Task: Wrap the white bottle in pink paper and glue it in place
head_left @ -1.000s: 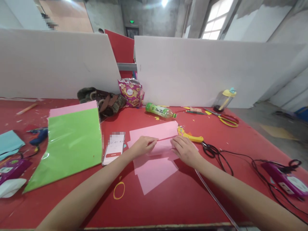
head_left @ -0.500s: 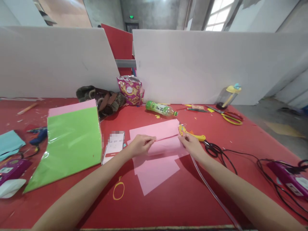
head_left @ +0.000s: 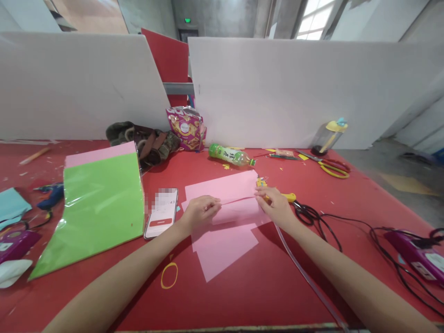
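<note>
A pink paper sheet (head_left: pixel 222 185) lies on the red table, with its near edge turned up into a narrow fold. My left hand (head_left: pixel 203 212) pinches the left end of that fold, fingers curled. At the right end, my right hand (head_left: pixel 275 206) holds the same edge between thumb and fingers. More pink sheets (head_left: pixel 225 252) are spread beneath and in front of it. Just beyond my right hand is a yellow-handled tool (head_left: pixel 289 197) with a black cable, partly covered by the hand. A clear tube (head_left: pixel 294 259) runs from under my right wrist to the table's front edge.
Left of my hands lie a phone (head_left: pixel 161 217) and a plastic-wrapped green paper pack (head_left: pixel 104 199). A bottle (head_left: pixel 232 155), snack bag (head_left: pixel 187 129) and scissors (head_left: pixel 335 170) lie farther back. Purple power strips (head_left: pixel 412 256) and cables occupy the right side. White boards (head_left: pixel 277 92) stand behind.
My right fingers have shifted slightly up and left along the paper edge, covering more of the yellow tool. My left fingers have curled in more. The view has moved a little.
</note>
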Available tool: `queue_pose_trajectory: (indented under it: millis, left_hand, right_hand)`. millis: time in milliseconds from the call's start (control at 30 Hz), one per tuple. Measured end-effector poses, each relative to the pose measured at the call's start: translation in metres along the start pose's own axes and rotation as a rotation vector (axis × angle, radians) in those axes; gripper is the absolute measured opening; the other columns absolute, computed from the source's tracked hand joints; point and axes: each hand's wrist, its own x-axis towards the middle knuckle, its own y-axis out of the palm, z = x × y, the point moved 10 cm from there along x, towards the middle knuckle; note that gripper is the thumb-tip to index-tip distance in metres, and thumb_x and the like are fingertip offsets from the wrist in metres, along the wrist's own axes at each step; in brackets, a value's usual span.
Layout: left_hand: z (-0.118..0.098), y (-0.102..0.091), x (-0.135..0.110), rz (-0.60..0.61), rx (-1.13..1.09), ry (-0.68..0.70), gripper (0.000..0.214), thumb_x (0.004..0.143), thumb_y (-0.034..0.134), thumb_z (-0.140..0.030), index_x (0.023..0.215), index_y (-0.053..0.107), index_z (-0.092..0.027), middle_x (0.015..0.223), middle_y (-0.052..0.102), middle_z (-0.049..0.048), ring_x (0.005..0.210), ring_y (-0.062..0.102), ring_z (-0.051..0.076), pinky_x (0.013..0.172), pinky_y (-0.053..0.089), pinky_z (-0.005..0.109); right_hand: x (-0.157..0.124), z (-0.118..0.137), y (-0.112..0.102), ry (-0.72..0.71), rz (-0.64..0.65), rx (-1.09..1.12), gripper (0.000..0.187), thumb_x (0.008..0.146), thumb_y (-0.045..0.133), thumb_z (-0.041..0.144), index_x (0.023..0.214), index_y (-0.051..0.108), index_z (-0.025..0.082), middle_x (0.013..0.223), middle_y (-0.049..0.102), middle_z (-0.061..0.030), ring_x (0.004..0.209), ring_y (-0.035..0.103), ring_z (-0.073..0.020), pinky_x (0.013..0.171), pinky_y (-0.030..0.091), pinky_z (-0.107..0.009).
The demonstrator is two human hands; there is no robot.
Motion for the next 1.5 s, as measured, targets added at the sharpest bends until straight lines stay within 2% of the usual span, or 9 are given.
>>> queue_pose_trajectory:
  millis: [167,233,367,633,800,967,1100,1267,1500]
  left_hand:
    - [0.001,0.002,-0.005,-0.003,-0.002,0.052,0.016,0.072,0.056,-0.031,0.07,0.058,-0.015,0.084,0.068,0.0112,0.083,0.063,0.021,0.074,0.05,0.031]
    - [0.002,0.007,-0.007,0.062,-0.02,0.055,0.027,0.066,0.062,-0.035,0.084,0.058,-0.014,0.098,0.065,0.0136,0.088,0.061,0.023,0.076,0.049,0.033]
    - [0.016,0.018,-0.011,0.219,-0.061,-0.097,0.04,0.064,0.064,-0.035,0.097,0.053,-0.016,0.106,0.062,0.0115,0.07,0.064,0.016,0.064,0.052,0.029]
    - [0.02,0.009,-0.015,0.074,-0.108,-0.142,0.042,0.059,0.07,-0.031,0.096,0.058,-0.014,0.098,0.065,0.0114,0.089,0.061,0.022,0.071,0.051,0.03]
    - [0.027,0.011,-0.019,0.076,-0.273,-0.236,0.029,0.063,0.065,-0.028,0.088,0.057,-0.014,0.106,0.061,0.0138,0.06,0.061,0.013,0.046,0.048,0.023]
    - [0.036,0.016,-0.025,0.089,-0.357,-0.406,0.027,0.062,0.065,-0.027,0.081,0.051,-0.014,0.105,0.06,0.0132,0.046,0.054,0.007,0.04,0.045,0.021]
    - [0.036,0.017,-0.025,0.079,-0.38,-0.425,0.026,0.061,0.065,-0.025,0.08,0.05,-0.015,0.103,0.06,0.0119,0.044,0.051,0.005,0.036,0.043,0.017]
    - [0.039,0.023,-0.027,0.132,-0.432,-0.509,0.039,0.062,0.064,-0.024,0.096,0.045,-0.016,0.101,0.057,0.0088,0.042,0.048,0.004,0.029,0.043,0.017]
    - [0.04,0.024,-0.027,0.145,-0.473,-0.536,0.052,0.06,0.064,-0.02,0.105,0.037,-0.019,0.1,0.053,0.0058,0.045,0.047,0.003,0.027,0.041,0.013]
  right_hand:
    - [-0.003,0.02,-0.002,-0.237,-0.008,-0.091,0.012,0.078,0.047,0.022,0.079,0.059,0.018,0.08,0.066,-0.0066,0.083,0.056,-0.0202,0.075,0.045,-0.038]
    - [-0.005,0.026,0.0,-0.303,0.0,-0.119,0.015,0.08,0.045,0.02,0.083,0.059,0.018,0.079,0.064,-0.0063,0.08,0.055,-0.0196,0.074,0.045,-0.038]
    - [-0.009,0.033,0.007,-0.376,0.016,-0.14,0.023,0.084,0.039,0.018,0.093,0.06,0.017,0.08,0.058,-0.0077,0.076,0.052,-0.0179,0.07,0.045,-0.036]
    - [-0.019,0.034,-0.002,-0.414,-0.078,-0.127,0.021,0.083,0.044,0.022,0.091,0.062,0.021,0.083,0.058,-0.0065,0.08,0.054,-0.0176,0.073,0.046,-0.036]
    - [-0.025,0.041,-0.007,-0.451,-0.164,-0.143,0.018,0.081,0.047,0.02,0.089,0.063,0.021,0.082,0.059,-0.0062,0.082,0.055,-0.0178,0.077,0.047,-0.038]
    - [-0.018,0.033,-0.004,-0.389,-0.116,-0.123,0.018,0.081,0.046,0.021,0.087,0.063,0.019,0.084,0.061,-0.0076,0.082,0.056,-0.018,0.077,0.046,-0.037]
    - [-0.002,-0.004,-0.013,-0.196,0.003,-0.346,0.029,0.082,0.034,0.018,0.094,0.06,0.017,0.093,0.061,-0.0102,0.09,0.053,-0.0216,0.082,0.043,-0.04]
    - [-0.002,-0.06,-0.01,0.065,0.358,-0.721,0.04,0.072,0.047,0.021,0.111,0.051,0.018,0.109,0.055,-0.0137,0.095,0.05,-0.0306,0.067,0.043,-0.041]
    - [0.007,-0.071,0.001,0.067,0.444,-0.766,0.034,0.072,0.048,0.015,0.106,0.052,0.016,0.086,0.059,-0.012,0.082,0.055,-0.0237,0.062,0.04,-0.028]
